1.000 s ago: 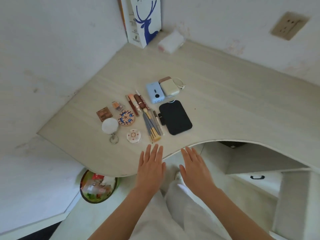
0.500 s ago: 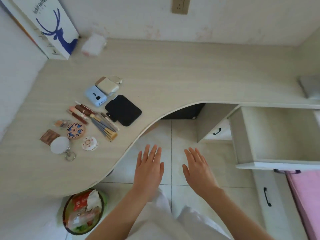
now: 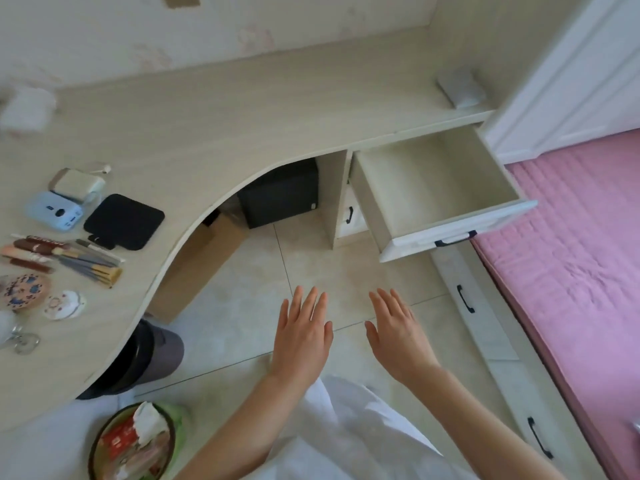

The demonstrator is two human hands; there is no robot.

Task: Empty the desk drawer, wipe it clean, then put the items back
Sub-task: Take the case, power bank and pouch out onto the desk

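The white desk drawer (image 3: 457, 233) stands pulled out at the right, with nothing visible inside. On the curved desk (image 3: 242, 133) at the left lie a black pad (image 3: 124, 221), a blue device (image 3: 55, 211), a beige pouch (image 3: 76, 183), makeup brushes and pens (image 3: 69, 256), and small round compacts (image 3: 26, 291). My left hand (image 3: 303, 336) and my right hand (image 3: 398, 332) hover flat over the floor tiles, fingers straight, holding nothing, well below the drawer.
A waste bin (image 3: 133, 445) with wrappers sits at the bottom left beside a grey stool (image 3: 152, 355). A cardboard box (image 3: 197, 268) and a black box (image 3: 280, 195) stand under the desk. A pink bed (image 3: 571, 254) borders the right; a grey object (image 3: 459, 88) lies on the desk's far end.
The view has swung right from the laid-out items to the open drawer and bed. Both hands keep the same flat, spread pose in front of me.
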